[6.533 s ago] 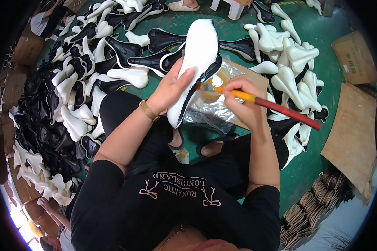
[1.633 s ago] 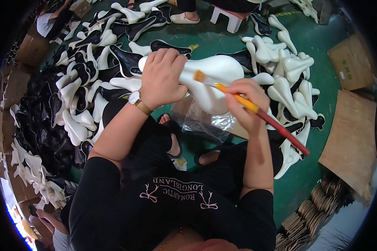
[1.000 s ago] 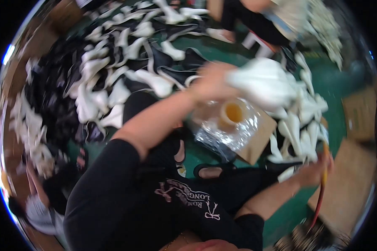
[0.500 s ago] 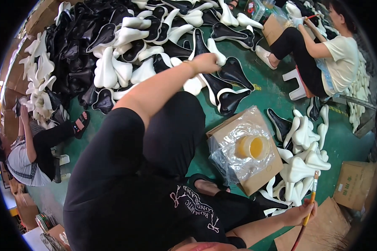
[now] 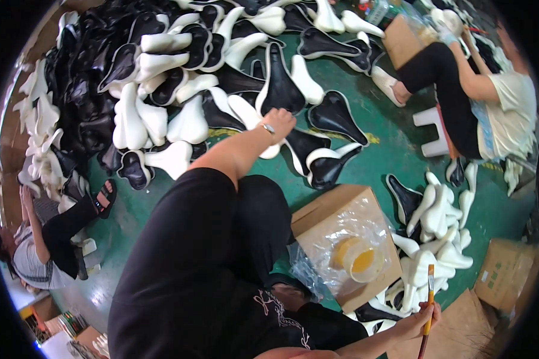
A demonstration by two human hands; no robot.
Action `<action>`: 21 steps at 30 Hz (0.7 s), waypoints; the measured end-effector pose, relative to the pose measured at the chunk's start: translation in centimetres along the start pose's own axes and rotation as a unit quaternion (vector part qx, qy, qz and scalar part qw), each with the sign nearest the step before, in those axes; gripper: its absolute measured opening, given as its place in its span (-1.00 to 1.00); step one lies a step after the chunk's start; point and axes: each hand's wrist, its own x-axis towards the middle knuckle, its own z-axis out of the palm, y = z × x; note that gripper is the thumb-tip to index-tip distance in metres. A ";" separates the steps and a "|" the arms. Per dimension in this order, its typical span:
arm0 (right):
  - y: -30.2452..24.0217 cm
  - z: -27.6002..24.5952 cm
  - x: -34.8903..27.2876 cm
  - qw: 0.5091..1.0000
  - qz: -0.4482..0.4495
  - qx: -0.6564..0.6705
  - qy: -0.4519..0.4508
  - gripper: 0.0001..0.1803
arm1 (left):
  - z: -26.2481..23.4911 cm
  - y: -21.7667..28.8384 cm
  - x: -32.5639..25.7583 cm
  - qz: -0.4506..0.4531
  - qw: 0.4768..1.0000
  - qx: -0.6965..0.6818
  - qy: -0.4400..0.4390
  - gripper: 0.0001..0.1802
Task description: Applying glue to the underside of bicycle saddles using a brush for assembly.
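Note:
My left hand (image 5: 279, 124) reaches forward, its fingers curled over the wide near end of a bicycle saddle (image 5: 281, 84). That saddle lies with its black underside up and a pale rim around it. More saddles touch or lie close by, among them a black-sided one (image 5: 335, 116) and a white one (image 5: 307, 79). At the lower right my right hand (image 5: 422, 322) is closed round the handle of a paintbrush (image 5: 430, 287), bristles upward. Between my hands, a clear plastic tub (image 5: 365, 263) of yellow liquid stands on a plastic-covered cardboard box (image 5: 317, 209).
A large heap of black and white saddles (image 5: 90, 90) fills the far left. A smaller pile of white ones (image 5: 440, 209) lies right of the box. One person (image 5: 509, 107) sits on a stool at the far right, another (image 5: 39, 251) at the left. A carton (image 5: 506, 275) stands at the right.
My left hand has drawn back from beside a white saddle to the near end of the black-sided saddle. My right hand has shifted slightly left with the paintbrush. The whole view has shifted a little.

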 end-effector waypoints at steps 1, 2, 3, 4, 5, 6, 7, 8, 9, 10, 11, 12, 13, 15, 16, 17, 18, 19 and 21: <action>0.3 0.3 0.2 1.000 0.007 0.012 -0.012 -0.91 | 0.9 0.0 -1.0 -0.022 0.999 0.036 0.021 -0.69; 0.6 0.8 0.4 0.999 0.010 0.047 -0.017 -0.84 | 1.9 -0.7 -1.8 -0.036 0.994 0.038 -0.093 -0.68; 0.2 0.3 0.1 0.999 0.008 0.037 -0.009 -0.84 | 0.0 0.1 -2.0 0.007 0.973 -0.009 -0.231 -0.51; -0.5 0.2 -0.2 1.000 0.012 0.024 0.002 -0.84 | -1.6 0.6 -3.3 -0.041 0.963 -0.100 -0.246 -0.26; -1.0 0.4 -0.2 1.000 0.015 0.020 0.009 -0.83 | -2.1 0.4 -5.2 -0.087 0.946 -0.171 -0.262 -0.22; -1.3 0.8 -0.1 1.000 0.011 0.027 0.009 -0.84 | -2.4 0.0 -7.0 -0.150 0.917 -0.261 -0.262 -0.16; -1.5 1.0 -0.1 0.999 0.005 0.040 0.009 -0.84 | -3.6 -1.1 -8.6 -0.183 0.849 -0.362 -0.339 -0.11; -1.7 1.0 0.0 0.999 0.001 0.043 -0.001 -0.87 | -0.8 -2.4 -9.9 -0.159 0.876 -0.355 -0.284 -0.20; -1.8 1.6 0.1 0.998 -0.003 0.056 -0.019 -0.90 | 1.6 -4.1 -12.0 -0.147 0.899 -0.344 -0.228 -0.28; -2.0 0.9 -0.3 0.998 -0.005 0.054 -0.010 -0.89 | -1.7 -3.8 -12.9 -0.137 0.903 -0.342 -0.223 -0.28; -2.3 0.0 -0.8 0.999 -0.008 0.051 -0.001 -0.89 | -5.4 -3.6 -14.2 -0.164 0.852 -0.452 -0.207 -0.37; -2.8 -0.3 -1.2 0.997 -0.002 0.072 0.007 -0.89 | -8.6 -3.8 -16.2 -0.199 0.788 -0.553 -0.182 -0.46; -3.2 -0.5 -1.5 0.996 0.003 0.091 0.012 -0.90 | -9.6 -4.5 -17.2 -0.199 0.795 -0.559 -0.126 -0.47; -3.2 -1.1 -2.2 0.995 0.004 0.101 0.010 -0.90 | -12.9 -4.3 -19.6 -0.177 0.811 -0.555 0.049 -0.29; -2.9 -1.5 -2.6 0.995 0.010 0.102 0.006 -0.90 | -15.0 -3.8 -21.1 -0.153 0.810 -0.557 0.103 -0.17; -2.5 -1.5 -2.8 0.992 0.013 0.124 -0.013 -0.90 | -16.0 -3.2 -22.2 -0.094 0.834 -0.481 0.252 -0.11; -3.3 -1.2 -3.3 0.990 0.042 0.134 -0.020 -0.90 | -17.8 -2.1 -23.2 -0.075 0.776 -0.558 0.282 -0.08; -4.0 -0.8 -3.7 0.987 0.071 0.142 -0.026 -0.91 | -18.5 -1.6 -23.7 -0.043 0.814 -0.426 0.392 -0.10; -2.4 -0.9 -4.2 0.984 0.032 0.165 -0.060 -0.92 | -21.8 0.8 -24.2 0.019 0.640 -0.690 0.338 -0.13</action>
